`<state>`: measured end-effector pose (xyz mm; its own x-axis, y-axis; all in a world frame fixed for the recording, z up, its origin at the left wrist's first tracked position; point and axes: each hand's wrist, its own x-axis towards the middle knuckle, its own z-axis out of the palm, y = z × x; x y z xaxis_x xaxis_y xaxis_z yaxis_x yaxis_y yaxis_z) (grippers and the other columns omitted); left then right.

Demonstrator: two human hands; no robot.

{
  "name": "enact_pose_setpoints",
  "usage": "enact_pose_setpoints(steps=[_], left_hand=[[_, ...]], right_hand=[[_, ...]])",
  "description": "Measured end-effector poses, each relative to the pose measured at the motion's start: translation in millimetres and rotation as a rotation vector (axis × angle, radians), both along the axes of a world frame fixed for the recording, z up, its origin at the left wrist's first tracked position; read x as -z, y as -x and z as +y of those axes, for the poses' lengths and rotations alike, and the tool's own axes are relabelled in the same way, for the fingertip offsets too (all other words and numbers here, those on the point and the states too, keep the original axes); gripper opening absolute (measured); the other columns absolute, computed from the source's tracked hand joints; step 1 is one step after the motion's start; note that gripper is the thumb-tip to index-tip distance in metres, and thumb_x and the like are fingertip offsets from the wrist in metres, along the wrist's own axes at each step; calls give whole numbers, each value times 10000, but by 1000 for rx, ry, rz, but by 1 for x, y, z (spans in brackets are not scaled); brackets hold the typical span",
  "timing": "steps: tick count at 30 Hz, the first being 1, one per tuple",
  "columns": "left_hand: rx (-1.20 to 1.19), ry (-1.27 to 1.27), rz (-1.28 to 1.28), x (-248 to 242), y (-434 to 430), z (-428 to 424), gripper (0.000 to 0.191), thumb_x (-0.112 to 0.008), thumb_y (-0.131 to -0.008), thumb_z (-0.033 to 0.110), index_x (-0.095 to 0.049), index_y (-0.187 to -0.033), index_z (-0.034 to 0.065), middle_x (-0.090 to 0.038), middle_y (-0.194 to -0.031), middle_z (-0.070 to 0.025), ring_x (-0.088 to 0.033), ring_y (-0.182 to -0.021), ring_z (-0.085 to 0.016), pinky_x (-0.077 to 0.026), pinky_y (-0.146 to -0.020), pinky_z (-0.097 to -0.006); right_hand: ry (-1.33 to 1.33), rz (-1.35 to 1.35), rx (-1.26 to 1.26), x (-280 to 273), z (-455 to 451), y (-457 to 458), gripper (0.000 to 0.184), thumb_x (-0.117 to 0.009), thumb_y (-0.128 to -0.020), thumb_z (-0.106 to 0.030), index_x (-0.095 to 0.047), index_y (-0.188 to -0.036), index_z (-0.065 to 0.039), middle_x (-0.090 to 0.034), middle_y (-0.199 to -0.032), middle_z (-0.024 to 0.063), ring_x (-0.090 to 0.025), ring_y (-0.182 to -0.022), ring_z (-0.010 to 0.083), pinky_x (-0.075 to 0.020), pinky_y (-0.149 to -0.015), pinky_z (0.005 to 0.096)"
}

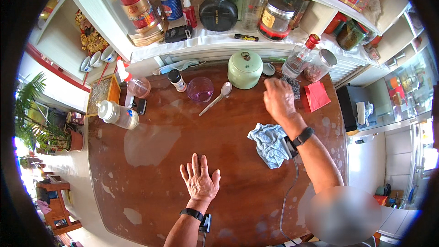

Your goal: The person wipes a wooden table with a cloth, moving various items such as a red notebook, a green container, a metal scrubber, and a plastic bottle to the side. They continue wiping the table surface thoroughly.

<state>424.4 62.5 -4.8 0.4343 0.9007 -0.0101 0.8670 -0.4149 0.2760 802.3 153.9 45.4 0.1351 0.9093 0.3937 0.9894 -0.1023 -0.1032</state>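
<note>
My left hand (200, 180) lies palm down on the brown wooden table (192, 133), fingers spread, with nothing in it. Farther off, my right hand (279, 99) hovers over or rests on the table's far right part. Its fingertips are bent and partly hidden, so any grip cannot be seen. Just right of those fingers is a dark grey, fuzzy-looking object (292, 87). To their left stands a pale green lidded jar (245, 70), with a small round lid (268, 69) behind. A crumpled light blue cloth (269, 145) lies below my right wrist.
A spoon (217, 97), purple glass bowl (200, 90), small shaker bottle (177, 80) and spray bottle (135, 84) line the far side. A clear jar (118, 115) stands left. At right are a glass bottle (297, 60), a lidded jar (320, 66) and red paper (317, 96). A cable (286, 195) trails from my right wrist.
</note>
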Motion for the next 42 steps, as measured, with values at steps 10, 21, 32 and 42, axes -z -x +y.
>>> enact_pose_setpoints(steps=[10, 21, 32, 42], left_hand=[[-3, -15, -6, -3, -2, 0, 746, -610, -987, 510, -506, -1553, 36, -452, -1617, -280, -523, -1359, -524, -173, -1257, -675], [-15, 31, 13, -5, -2, 0, 758, -616, -973, 513, -505, -1551, 35, -442, -1626, -273, -498, -1389, -516, -157, -1265, -673], [-13, 1, 12, -1, -1, -1, 761, -644, -949, 486, -511, -1543, 29, -436, -1627, -280, -487, -1393, -513, -159, -1265, -671], [-9, 18, 32, -1, -2, -1, 773, -648, -950, 478, -484, -1556, 26, -419, -1636, -283, -462, -1425, -506, -153, -1267, -669]], right_hand=[[271, 70, -269, 25, 38, 130, 256, -626, -943, -93, -637, -1188, -24, -725, -1064, 166, -746, -973, 326, -634, -772, 434], [480, -123, -341, 16, 48, 131, 187, -735, -883, -133, -726, -1038, -28, -735, -988, 169, -767, -920, 317, -636, -705, 437], [117, -140, -443, 6, -1, 91, 121, -725, -807, -140, -636, -856, -75, -651, -863, 88, -697, -827, 271, -592, -656, 418], [-471, 1448, 507, -22, 25, -44, 132, -669, -929, -92, -684, -935, 38, -719, -816, 104, -717, -634, 184, -604, -510, 313]])
